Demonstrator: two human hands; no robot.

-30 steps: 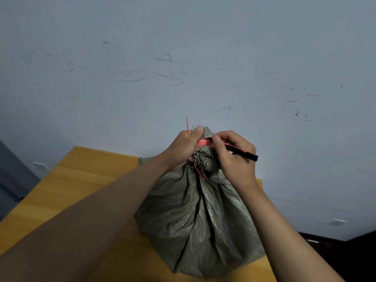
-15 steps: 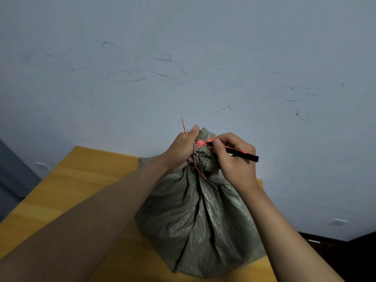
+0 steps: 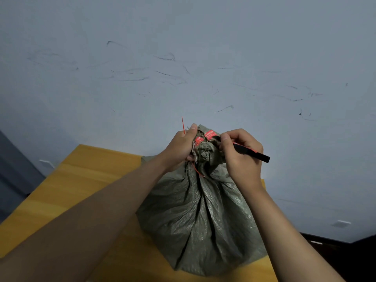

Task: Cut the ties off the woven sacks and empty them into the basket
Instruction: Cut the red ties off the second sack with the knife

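Working at the gathered neck of the sack (image 3: 200, 216), the right hand (image 3: 241, 157) is gripping a black-handled cutter (image 3: 251, 153) and has brought its tip in under the red tie (image 3: 209, 134), closer to the knot than it was a second ago, when the tool lay flatter across the bundle. The left hand (image 3: 180, 148) is still clenching the neck just below the top, thumb up against the fabric, with the tie's thin red tail (image 3: 183, 125) sticking up beside it and another red strand hanging down the front folds. The red labelled part is now showing as two patches with a dark gap between; whether that means the band is already severed cannot be told, since the blade itself is hidden behind the fingers. The sack is standing upright on the yellow desk (image 3: 81, 190), full and bunched, against a scuffed pale wall (image 3: 183, 58). Judging from this, the cutting step is under way and not finished: the neck is still cinched, nothing has spilled, and no basket is in view, so emptying is still to come.
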